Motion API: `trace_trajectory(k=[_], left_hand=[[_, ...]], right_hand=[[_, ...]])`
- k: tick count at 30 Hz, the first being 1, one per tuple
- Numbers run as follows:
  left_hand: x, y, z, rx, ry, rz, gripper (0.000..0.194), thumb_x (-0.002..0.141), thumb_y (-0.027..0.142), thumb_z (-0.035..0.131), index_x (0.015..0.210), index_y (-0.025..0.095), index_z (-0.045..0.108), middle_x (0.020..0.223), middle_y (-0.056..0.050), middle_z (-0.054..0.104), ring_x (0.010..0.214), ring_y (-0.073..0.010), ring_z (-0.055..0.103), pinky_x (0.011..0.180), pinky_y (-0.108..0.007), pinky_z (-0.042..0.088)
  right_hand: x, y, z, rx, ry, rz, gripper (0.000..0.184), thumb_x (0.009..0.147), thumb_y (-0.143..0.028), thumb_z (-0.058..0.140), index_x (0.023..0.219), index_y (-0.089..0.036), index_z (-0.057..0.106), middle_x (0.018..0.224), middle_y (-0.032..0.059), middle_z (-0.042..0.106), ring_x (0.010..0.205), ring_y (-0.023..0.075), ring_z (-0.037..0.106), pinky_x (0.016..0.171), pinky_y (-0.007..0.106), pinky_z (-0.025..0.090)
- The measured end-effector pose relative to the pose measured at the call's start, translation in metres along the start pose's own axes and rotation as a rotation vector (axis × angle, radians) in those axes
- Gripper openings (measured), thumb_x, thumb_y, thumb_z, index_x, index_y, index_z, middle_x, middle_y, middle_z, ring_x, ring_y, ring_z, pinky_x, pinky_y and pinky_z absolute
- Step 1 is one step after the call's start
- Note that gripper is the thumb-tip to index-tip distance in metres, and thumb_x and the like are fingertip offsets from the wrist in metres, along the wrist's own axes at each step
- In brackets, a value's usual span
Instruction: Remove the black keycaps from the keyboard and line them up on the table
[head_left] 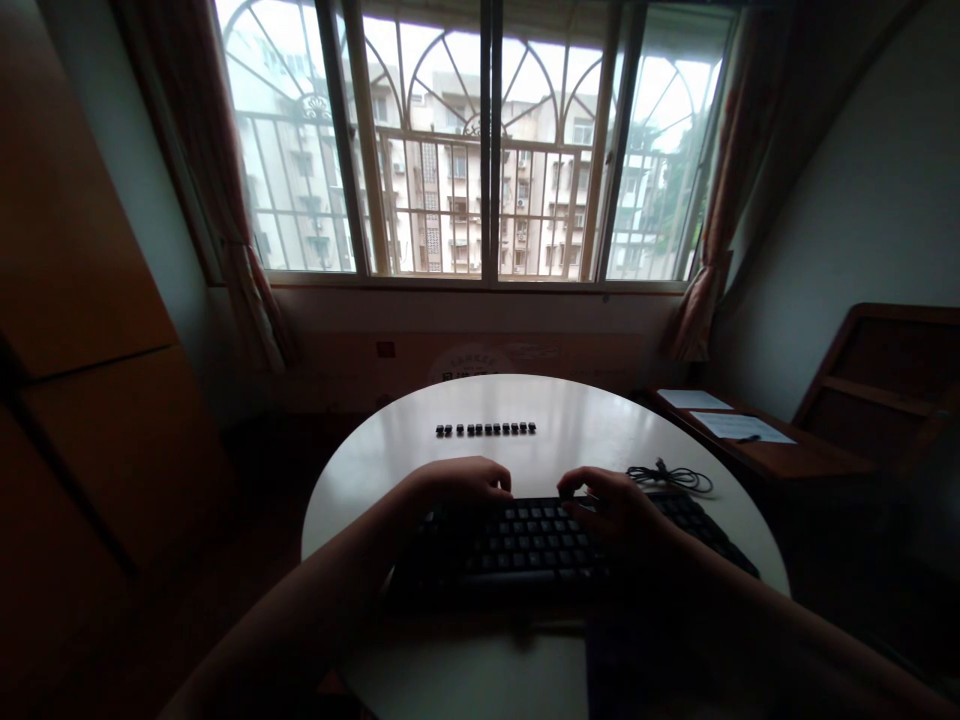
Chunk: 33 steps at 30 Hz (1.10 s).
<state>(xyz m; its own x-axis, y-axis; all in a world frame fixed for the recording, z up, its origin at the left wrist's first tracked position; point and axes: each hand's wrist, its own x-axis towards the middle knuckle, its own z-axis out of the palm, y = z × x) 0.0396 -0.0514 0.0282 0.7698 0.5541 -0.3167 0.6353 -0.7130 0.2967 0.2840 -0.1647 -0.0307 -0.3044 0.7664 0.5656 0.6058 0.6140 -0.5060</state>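
Observation:
A black keyboard (532,540) lies near the front of the round white table (360,490), its lower edge lost in shadow. My left hand (469,480) rests at its upper left edge, fingers curled downward; whatever they hold, if anything, is hidden. Over the upper right part of the keys, my right hand (607,495) pinches a small dark piece between thumb and index finger; it looks like a keycap (566,489). Beyond both hands, several small black keycaps (487,429) stand in a row on the tabletop, with slightly wider gaps toward the left end.
A coiled black cable (671,477) lies behind the keyboard's right part. To the right, a low wooden surface (817,455) bears paper sheets (739,427) and a dark pen (748,438). A wooden cabinet (82,420) stands at left; a barred window (487,150) is ahead.

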Motion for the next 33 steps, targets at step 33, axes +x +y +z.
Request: trace_trajectory(k=[33], left_hand=[[-0.0013,0.0014,-0.0005,-0.008,-0.003,0.002,0.033,0.088,0.042,0.053,0.109,0.021,0.068,0.104,-0.005,0.070,0.087,-0.0202,0.063,0.070,-0.027,0.047]], right_hand=[[0.0000,-0.0034,0.0008,-0.006,-0.018,0.010,0.016,0.085,-0.024,0.064,0.100,-0.022,0.066,0.087,0.0008,0.070,0.069,0.0136,0.063,0.065,0.024,0.052]])
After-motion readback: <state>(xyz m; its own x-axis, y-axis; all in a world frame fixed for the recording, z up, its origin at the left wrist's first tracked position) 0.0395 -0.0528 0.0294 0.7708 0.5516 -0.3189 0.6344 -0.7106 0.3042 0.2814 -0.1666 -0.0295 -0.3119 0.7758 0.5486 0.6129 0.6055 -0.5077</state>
